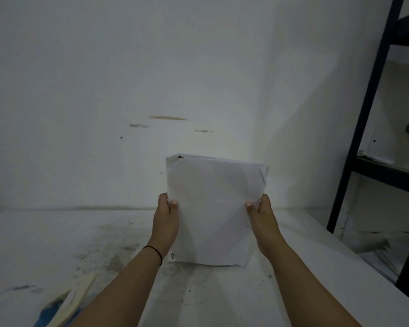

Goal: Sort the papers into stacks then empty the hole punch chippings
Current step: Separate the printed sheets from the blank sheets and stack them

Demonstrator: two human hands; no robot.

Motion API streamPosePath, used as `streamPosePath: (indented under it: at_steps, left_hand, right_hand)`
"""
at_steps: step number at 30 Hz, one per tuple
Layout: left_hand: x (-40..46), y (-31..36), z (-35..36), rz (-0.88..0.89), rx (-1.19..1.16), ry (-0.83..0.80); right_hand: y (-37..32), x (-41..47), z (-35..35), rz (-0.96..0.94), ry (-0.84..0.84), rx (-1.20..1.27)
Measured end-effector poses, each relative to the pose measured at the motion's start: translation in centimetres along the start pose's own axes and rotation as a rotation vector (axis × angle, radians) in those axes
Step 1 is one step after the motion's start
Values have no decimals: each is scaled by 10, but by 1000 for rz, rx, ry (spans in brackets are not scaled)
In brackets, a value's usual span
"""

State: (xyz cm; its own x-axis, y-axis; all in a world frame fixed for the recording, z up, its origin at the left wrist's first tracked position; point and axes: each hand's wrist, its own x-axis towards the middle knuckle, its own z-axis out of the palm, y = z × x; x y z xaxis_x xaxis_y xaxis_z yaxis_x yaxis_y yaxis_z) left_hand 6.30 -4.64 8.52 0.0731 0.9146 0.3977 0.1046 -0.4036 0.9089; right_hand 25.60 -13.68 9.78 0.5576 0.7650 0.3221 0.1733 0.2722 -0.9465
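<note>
A bundle of white papers (213, 208) stands upright on its bottom edge on the white table (57, 244), in the middle of the view. My left hand (166, 220) grips its left side, thumb on the front. My right hand (262, 220) grips its right side the same way. The top right corner of the bundle is bent and uneven. No hole punch is in view.
A beige and blue object (66, 303) lies at the table's near left corner. A dark metal shelf rack (368, 128) stands at the right, with loose papers (378, 256) on its lower level. A white wall rises behind the table. The tabletop carries dark smudges.
</note>
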Motion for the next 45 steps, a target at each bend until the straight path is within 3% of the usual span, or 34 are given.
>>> streamPosePath:
  at_steps: [10, 26, 37, 45]
  left_hand:
    - [0, -5, -7, -30, -92, 122]
    - [2, -2, -4, 34, 1, 63]
    - [-9, -29, -14, -82, -9, -66]
    - [1, -19, -21, -50, -58, 25]
  right_hand:
    - [1, 1, 2, 22, 3, 22]
    - [6, 5, -1, 33, 12, 18]
    - [16, 2, -2, 89, -51, -15]
    - [14, 4, -4, 47, -61, -34]
